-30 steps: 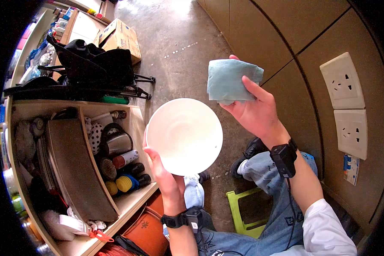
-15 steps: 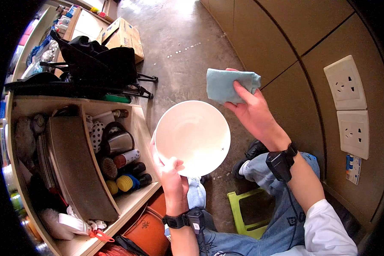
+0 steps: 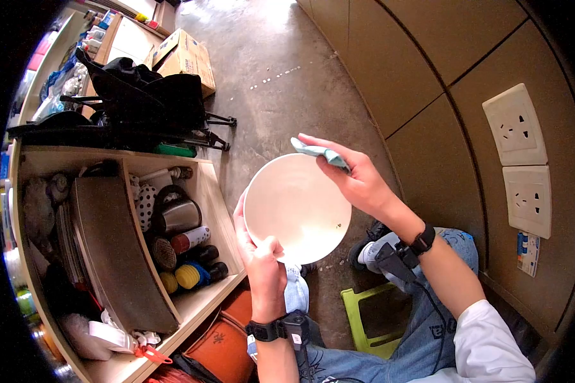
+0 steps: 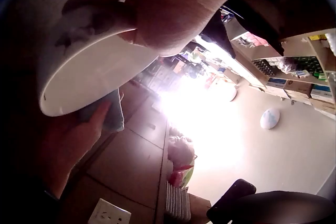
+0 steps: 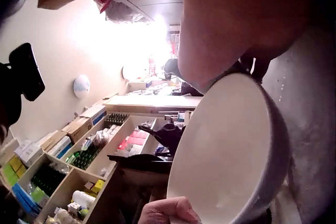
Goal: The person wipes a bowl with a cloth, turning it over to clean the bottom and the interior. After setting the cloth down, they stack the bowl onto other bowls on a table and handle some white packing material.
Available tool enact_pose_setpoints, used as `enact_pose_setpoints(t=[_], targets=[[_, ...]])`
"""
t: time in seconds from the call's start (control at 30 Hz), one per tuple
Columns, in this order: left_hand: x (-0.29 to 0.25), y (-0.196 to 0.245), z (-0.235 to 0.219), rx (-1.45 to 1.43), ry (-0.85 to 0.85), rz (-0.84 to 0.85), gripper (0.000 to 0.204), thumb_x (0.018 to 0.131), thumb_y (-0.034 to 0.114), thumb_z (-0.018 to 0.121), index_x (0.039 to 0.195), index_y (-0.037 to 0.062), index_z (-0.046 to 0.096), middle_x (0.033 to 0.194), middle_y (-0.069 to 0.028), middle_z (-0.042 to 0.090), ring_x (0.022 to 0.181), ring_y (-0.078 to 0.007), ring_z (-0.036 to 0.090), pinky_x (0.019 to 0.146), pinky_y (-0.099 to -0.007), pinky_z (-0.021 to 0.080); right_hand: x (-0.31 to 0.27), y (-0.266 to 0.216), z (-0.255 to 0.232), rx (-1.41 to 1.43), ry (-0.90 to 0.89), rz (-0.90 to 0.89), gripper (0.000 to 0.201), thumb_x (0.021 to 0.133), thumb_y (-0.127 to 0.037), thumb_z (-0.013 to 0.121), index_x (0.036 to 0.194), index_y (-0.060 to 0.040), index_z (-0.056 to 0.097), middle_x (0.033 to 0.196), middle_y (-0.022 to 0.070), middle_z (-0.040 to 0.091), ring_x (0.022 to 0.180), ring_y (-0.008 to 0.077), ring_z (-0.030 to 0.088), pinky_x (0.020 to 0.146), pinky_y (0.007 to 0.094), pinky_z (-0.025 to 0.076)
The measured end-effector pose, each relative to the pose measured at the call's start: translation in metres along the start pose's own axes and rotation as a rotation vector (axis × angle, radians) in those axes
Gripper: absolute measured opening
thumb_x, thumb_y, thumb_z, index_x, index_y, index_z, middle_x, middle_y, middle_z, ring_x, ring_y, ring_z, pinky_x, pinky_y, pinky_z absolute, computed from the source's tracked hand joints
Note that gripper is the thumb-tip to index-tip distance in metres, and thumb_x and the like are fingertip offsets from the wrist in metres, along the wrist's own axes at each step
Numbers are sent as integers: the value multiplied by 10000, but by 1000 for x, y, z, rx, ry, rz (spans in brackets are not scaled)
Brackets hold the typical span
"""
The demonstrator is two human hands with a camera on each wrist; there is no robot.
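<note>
Thumb over the near rim, the left hand [image 3: 262, 265] is gripping a white bowl [image 3: 294, 214] in the head view, its fingers wrapping the outer side while the open mouth is facing the camera. A small dark mark [image 3: 339, 225] is showing inside. The right hand [image 3: 367, 188] is pinching a folded blue-green cloth [image 3: 322, 154] between thumb and fingers at the far rim; whether cloth and bowl are touching is unclear. An open drawer [image 3: 206, 295] is standing to the left of the bowl, and a green stool [image 3: 350, 313] is sitting on the floor [image 3: 268, 115] below.

In the left wrist view, the left hand is filling the top and holding the bowl tilted. Beyond the rim, the right hand is clasping the cloth.

In the right wrist view, the right hand is looming over the bowl's upper edge, its grip mostly hidden, while the left thumb is pressing on the lower rim.
</note>
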State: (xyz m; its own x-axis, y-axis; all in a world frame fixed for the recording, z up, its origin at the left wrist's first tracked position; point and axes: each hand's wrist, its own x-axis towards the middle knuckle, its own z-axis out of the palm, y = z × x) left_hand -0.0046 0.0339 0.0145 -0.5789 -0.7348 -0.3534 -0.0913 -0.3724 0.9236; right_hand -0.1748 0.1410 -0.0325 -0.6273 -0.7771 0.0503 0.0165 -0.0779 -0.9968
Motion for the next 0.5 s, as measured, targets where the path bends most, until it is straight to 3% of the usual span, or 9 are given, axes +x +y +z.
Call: enact_pose_setpoints(t=[0.07,0.13,0.33,0.4,0.5], targets=[[-1,1,0,12,-23,-15,869,638,-140,382,1490,35,367,1431,-136,488,1247,-219,563,700,-165,516,0,1,2,-46,-3,-14,392,1046,-116,524,1436,-83,541,1402,82,600,1230,146,566,1042,298,453],[-1,1,0,24,-45,-30,870,640,-142,384,1491,33,365,1438,-133,485,1265,-219,557,692,-163,516,0,1,5,40,85,-34,378,1017,-121,575,1392,-72,576,1308,113,672,1189,136,601,1011,295,465],[-1,-1,2,-18,-56,-43,870,633,-139,388,1488,21,364,1410,-133,493,1171,-193,592,671,-145,503,1,-9,3,65,168,-179,380,1040,-155,550,1410,-73,555,1393,96,617,1253,137,553,1037,308,441],[-1,0,2,-3,-14,-87,876,573,-74,430,1445,-1,388,1279,-162,548,1146,-277,601,916,-308,549,-1,-11,3,44,197,-186,374,1046,-163,537,1408,-70,557,1396,94,615,1258,141,551,1040,307,436],[2,-11,-5,-65,17,-75,859,580,-92,431,1433,8,400,1284,-172,543,1163,-295,594,950,-343,546,-1,-15,2,-17,286,-192,371,1057,-175,509,1406,-58,552,1390,94,618,1253,152,557,1040,307,434]])
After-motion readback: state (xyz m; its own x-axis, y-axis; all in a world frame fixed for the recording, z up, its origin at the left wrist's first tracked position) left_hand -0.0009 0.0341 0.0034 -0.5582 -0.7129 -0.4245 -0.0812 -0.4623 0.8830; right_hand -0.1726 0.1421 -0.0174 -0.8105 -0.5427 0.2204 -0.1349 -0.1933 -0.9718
